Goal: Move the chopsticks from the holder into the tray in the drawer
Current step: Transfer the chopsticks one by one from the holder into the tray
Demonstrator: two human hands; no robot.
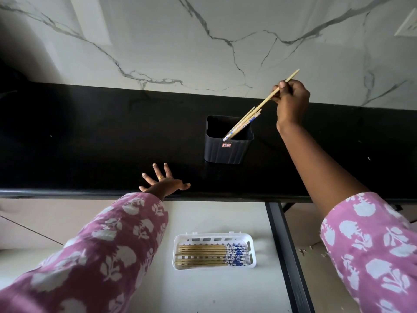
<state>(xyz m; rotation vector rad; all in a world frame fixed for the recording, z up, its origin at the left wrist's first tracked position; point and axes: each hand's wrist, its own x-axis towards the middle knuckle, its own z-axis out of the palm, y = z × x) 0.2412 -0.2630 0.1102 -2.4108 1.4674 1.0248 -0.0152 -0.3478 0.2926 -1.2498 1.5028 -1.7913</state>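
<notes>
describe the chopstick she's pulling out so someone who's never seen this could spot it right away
Find the black countertop under the marbled wall, then the dark square holder standing on it. A few chopsticks lean toward its right corner. The one meant is the chopstick pinched in the right hand: it sits higher than the others, its plain tip poking out past the fingers.

- black table (90, 136), glossy, runs across the view
- white marble wall (203, 41) w/ grey veins behind it
- white plate (407, 26) on wall, top right corner
</notes>
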